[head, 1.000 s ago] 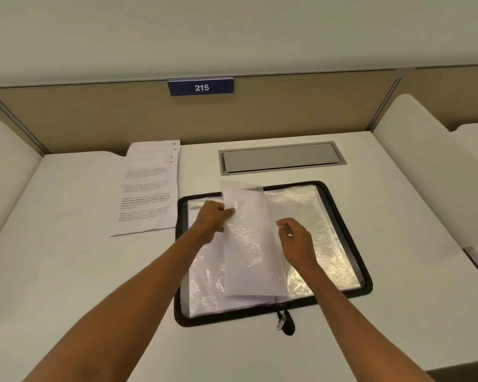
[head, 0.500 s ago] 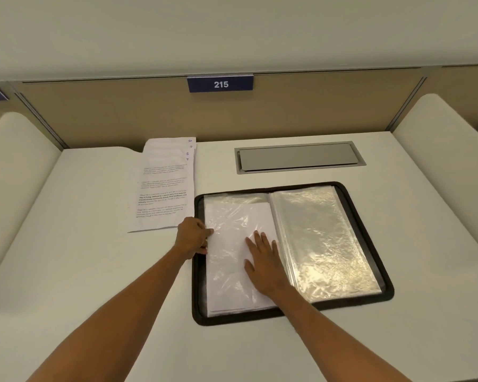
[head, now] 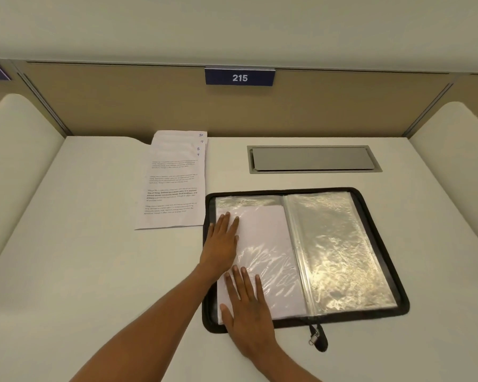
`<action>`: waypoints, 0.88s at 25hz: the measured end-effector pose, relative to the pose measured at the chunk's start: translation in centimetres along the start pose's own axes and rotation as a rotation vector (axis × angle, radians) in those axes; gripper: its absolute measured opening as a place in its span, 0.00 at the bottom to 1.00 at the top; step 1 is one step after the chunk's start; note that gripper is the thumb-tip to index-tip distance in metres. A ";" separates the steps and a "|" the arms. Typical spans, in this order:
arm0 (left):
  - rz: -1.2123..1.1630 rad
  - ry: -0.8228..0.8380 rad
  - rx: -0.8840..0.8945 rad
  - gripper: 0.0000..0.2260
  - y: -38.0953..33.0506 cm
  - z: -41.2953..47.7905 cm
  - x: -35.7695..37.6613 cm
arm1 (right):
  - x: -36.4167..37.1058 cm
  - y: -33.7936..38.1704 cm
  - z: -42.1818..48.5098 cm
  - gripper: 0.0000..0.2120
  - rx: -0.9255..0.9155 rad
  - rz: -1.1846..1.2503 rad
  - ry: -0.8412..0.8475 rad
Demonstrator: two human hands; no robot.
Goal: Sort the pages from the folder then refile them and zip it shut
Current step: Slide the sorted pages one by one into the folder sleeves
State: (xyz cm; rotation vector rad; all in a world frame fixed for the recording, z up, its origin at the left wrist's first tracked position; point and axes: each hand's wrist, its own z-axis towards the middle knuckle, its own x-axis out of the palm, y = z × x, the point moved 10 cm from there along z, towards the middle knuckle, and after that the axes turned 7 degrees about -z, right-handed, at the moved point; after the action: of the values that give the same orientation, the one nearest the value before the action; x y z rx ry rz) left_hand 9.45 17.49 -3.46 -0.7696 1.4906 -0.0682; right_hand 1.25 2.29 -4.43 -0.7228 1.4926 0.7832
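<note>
now the sleeve (head: pixel 268 244), mid-turn a second ago, lies flat on the left half of the open folder (head: pixel 377 213); left hand (head: pixel 222 244) and right hand (head: pixel 249 307) press it, fingers straight, gripping nothing. numbered pages (head: pixel 174 186) wait beside the folder, so refiling looks unfinished.

Left hand (head: pixel 222 245) and right hand (head: pixel 250 312) are laid flat, fingers (head: pixel 228 224) straight, on the left half of the folder (head: pixel 260 192).
</note>
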 end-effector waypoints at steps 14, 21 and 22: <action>-0.157 -0.413 -0.165 0.27 14.0 -3.5 -8.1 | -6.1 1.5 13.6 0.21 0.144 0.468 -0.235; -0.157 -0.335 -0.296 0.26 14.9 -2.9 -7.0 | -6.0 2.0 26.7 0.22 0.202 0.361 -0.059; -0.143 -0.336 -0.306 0.26 15.0 -2.8 -7.0 | -6.0 1.9 28.0 0.20 0.199 0.286 -0.035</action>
State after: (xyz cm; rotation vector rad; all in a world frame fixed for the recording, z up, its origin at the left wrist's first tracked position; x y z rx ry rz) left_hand -0.15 31.26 -4.59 -1.0776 1.1367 0.1788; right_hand 16.17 26.29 0.81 -0.3493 1.6353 0.8413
